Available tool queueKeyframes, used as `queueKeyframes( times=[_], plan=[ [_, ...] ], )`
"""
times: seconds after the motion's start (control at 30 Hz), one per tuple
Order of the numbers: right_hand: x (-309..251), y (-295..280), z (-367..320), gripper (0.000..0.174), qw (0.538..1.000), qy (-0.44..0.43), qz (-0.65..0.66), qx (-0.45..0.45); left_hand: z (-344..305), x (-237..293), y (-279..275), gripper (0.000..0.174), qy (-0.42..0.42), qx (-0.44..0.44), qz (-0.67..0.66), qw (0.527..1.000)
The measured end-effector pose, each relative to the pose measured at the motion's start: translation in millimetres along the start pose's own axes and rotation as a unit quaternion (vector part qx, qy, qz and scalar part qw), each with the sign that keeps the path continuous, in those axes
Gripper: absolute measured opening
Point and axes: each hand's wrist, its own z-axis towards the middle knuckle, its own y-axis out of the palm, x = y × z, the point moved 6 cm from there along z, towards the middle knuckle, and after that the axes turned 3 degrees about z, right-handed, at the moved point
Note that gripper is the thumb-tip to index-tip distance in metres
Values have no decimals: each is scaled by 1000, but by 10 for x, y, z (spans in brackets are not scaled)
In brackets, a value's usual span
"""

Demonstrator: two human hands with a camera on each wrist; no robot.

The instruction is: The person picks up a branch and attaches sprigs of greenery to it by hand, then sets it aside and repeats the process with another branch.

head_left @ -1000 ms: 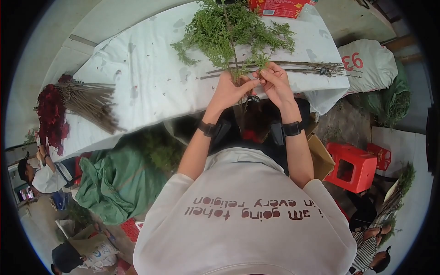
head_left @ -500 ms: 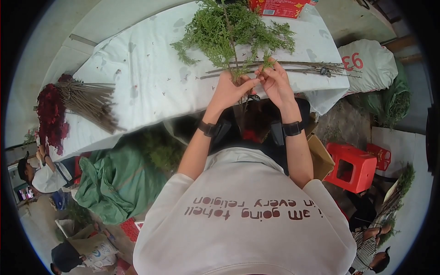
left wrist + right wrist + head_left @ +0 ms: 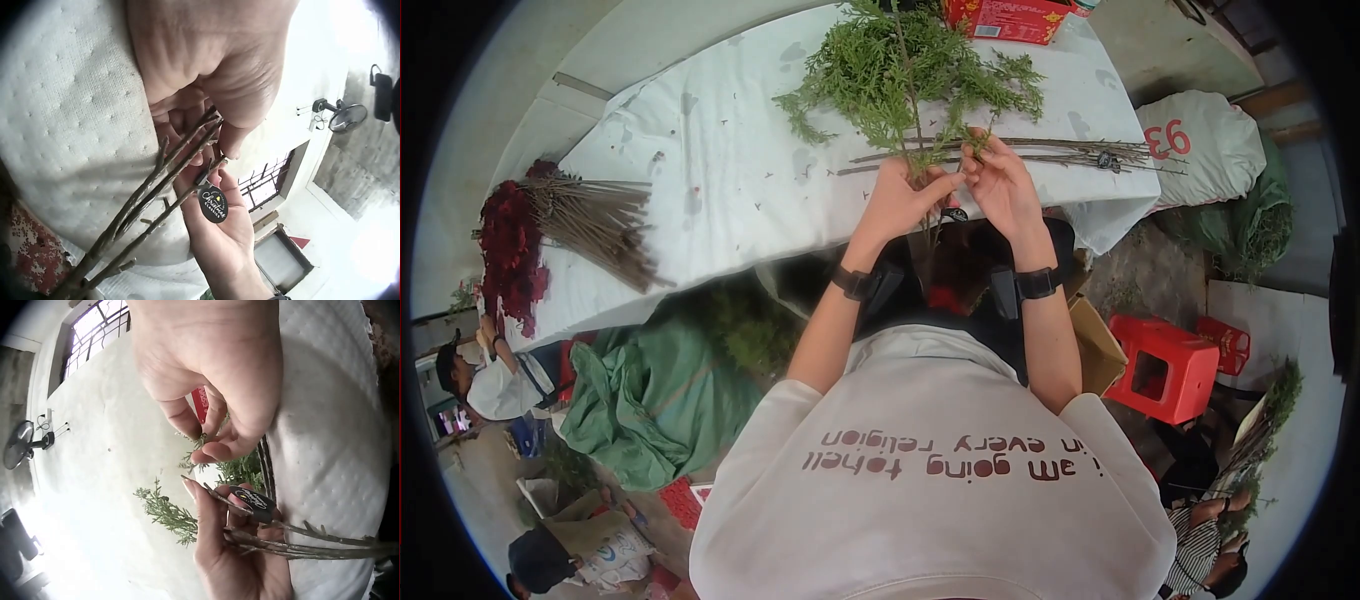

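Observation:
In the head view my left hand (image 3: 903,195) grips the lower stems of an evergreen branch (image 3: 870,75) that spreads over the table. Brown stems (image 3: 147,187) run out of its grasp in the left wrist view, with a round black tag (image 3: 214,205) reading "Christmas Classics" hanging from one. My right hand (image 3: 1002,185) is right beside the left thumb, its fingers curled round a small green sprig (image 3: 194,450). The left thumb lies along the stems in the right wrist view, and another green tip (image 3: 169,515) shows beyond that hand.
Long bare stems (image 3: 1060,150) lie across the white-covered table (image 3: 730,130) by my right hand. A bundle of dark red foliage with brown stems (image 3: 590,215) lies at the left end, a red box (image 3: 1010,18) at the back. A red stool (image 3: 1162,370) and a green sack (image 3: 660,400) are below.
My right fingers have shifted away from the left thumb tip and closed higher on the sprig, which moved slightly with them. The left hand has kept its grip on the stems.

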Motion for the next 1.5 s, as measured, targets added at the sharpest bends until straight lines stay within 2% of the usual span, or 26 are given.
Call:
queueKeyframes(
  times=[0.13,0.4,0.53,0.7,0.87,0.97,1.07,1.23,1.33,1.5],
  plan=[
    [18,-56,14,26,998,-16,-64,13,-12,26,6,17,0,0,-11,1000],
    [61,-192,15,25,994,16,-107,-26,-16,51,6,16,9,2,-13,1000],
    [75,-203,19,25,989,4,-146,-25,-23,57,2,16,8,0,-13,1000],
    [82,-279,34,25,990,5,-137,-17,-25,58,2,15,7,-4,-15,1000],
    [72,-388,69,24,998,-6,-57,-16,-11,24,-8,15,19,2,-24,1000],
    [55,-246,49,22,999,-13,-32,-37,-18,39,-6,14,21,2,-24,999],
    [75,-133,-4,19,992,0,-127,-13,-18,39,-12,13,26,0,-20,999],
    [53,-15,-7,18,990,-7,-141,-18,-29,72,-17,12,25,-2,-14,1000],
    [66,-30,1,3,987,5,-159,-29,-30,50,-22,12,21,-4,-19,1000],
    [68,-47,-13,19,980,2,-191,-60,-39,74,-20,12,26,-5,-30,999]
  ],
)
